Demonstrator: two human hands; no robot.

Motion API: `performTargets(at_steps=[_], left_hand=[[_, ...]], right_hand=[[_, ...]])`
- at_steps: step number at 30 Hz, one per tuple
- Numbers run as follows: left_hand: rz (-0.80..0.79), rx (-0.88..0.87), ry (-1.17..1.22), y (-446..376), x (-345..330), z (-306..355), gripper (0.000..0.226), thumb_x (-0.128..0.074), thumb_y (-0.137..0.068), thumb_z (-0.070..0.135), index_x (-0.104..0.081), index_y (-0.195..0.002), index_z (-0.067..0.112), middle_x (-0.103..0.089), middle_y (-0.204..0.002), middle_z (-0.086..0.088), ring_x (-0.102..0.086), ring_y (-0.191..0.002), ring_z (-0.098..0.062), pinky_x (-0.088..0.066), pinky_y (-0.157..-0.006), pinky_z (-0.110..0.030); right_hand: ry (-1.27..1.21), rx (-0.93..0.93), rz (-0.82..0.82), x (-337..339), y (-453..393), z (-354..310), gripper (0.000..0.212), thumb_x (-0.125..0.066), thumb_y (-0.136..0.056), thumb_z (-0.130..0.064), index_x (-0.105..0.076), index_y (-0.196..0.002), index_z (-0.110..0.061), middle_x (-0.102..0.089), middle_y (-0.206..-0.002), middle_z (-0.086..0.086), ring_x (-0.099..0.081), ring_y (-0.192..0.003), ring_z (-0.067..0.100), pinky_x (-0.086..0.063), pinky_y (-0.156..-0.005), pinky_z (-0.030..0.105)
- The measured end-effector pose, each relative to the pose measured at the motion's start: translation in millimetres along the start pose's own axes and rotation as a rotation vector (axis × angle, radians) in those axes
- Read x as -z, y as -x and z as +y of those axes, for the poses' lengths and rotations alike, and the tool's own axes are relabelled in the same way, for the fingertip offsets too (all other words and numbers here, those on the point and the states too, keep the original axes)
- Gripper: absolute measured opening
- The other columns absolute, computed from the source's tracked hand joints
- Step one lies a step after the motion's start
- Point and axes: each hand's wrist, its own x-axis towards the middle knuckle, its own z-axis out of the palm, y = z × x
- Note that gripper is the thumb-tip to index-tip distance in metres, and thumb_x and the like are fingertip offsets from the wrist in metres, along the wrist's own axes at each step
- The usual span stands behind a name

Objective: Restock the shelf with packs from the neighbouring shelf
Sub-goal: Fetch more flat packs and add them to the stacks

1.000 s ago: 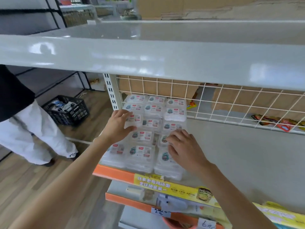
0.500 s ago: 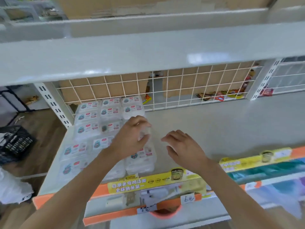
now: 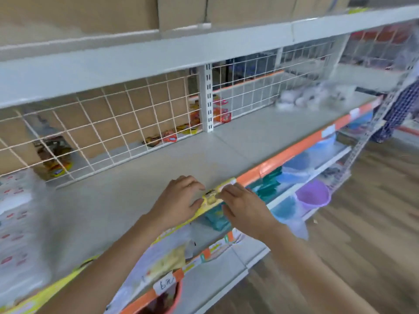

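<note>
My two hands are the nearest things. I see them over the front edge of the shelf point(image 3: 158, 168). My left hand point(image 3: 179, 198) hangs just above the yellow strip point(image 3: 217, 193) on that edge. Its fingers are loosely bent and it holds nothing. My right hand point(image 3: 244, 209) is just beside it, a little in front of the edge, also loosely bent and empty. Neither hand grips a pack.

Under the shelf edge there is a lower shelf with a purple bucket point(image 3: 313, 196) and a paper price tag point(image 3: 164, 286).

At the far left end of the shelf I see the packs already stacked point(image 3: 15, 200). They are blurry, so I cannot count them. Most of the shelf board is bare grey.

At the back of the shelf stands a white wire grid point(image 3: 113, 123). Behind it are brown boxes and some small snack bags.

Far along to the right, past the white post point(image 3: 207, 98), is the next shelf. A pile of pale packs point(image 3: 313, 96) sits on it, well apart from my hands. It is too blurry to see well.

I think these packs are light, clear plastic boxes. They look smooth, so they could slip. They may bend or crack if I squeeze hard. I would take one by its two short sides, with a thumb on top, or carry a small stack flat with both hands underneath.
</note>
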Motion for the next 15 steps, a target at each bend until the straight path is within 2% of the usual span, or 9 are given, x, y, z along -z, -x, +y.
performTargets(at_steps=[5, 8, 11, 15], left_hand=[[-0.018, -0.078, 0.075, -64.9, -50.6, 72.0, 0.033, -0.055, -0.075, 0.032, -0.067, -0.099, 0.014, -0.065, -0.095, -0.003, -0.061, -0.089, -0.026, -0.048, -0.078, -0.033], [-0.061, -0.139, 0.105, -100.9, -70.6, 103.0, 0.036, -0.052, -0.076, 0.036, -0.068, -0.099, 0.013, -0.065, -0.094, -0.003, -0.06, -0.09, -0.025, -0.048, -0.08, -0.031], [-0.035, -0.154, 0.12, -138.5, -88.0, 125.5, 0.031, -0.057, -0.074, 0.031, -0.069, -0.095, 0.011, -0.066, -0.089, -0.004, -0.062, -0.085, -0.027, -0.051, -0.076, -0.035], [-0.022, -0.161, 0.146, -193.6, -114.7, 148.4, 0.026, -0.059, -0.071, 0.025, -0.07, -0.09, 0.011, -0.067, -0.085, -0.005, -0.063, -0.078, -0.029, -0.05, -0.073, -0.032]], right_hand=[[0.014, -0.146, 0.022, 28.5, 52.7, 75.7, 0.033, -0.037, -0.072, -0.021, -0.066, -0.086, -0.013, -0.061, -0.081, 0.003, -0.059, -0.073, 0.026, -0.052, -0.059, 0.033], [0.027, -0.229, 0.048, 41.5, 78.2, 115.7, 0.036, -0.036, -0.073, -0.02, -0.066, -0.093, -0.013, -0.062, -0.086, 0.002, -0.059, -0.077, 0.027, -0.052, -0.063, 0.035], [0.053, -0.304, 0.072, 48.8, 92.2, 153.2, 0.038, -0.036, -0.073, -0.02, -0.066, -0.094, -0.013, -0.062, -0.086, 0.001, -0.059, -0.075, 0.027, -0.052, -0.059, 0.037], [0.073, -0.343, 0.062, 52.8, 95.5, 208.2, 0.035, -0.039, -0.072, -0.018, -0.067, -0.094, -0.012, -0.063, -0.084, 0.003, -0.058, -0.072, 0.027, -0.053, -0.059, 0.035]])
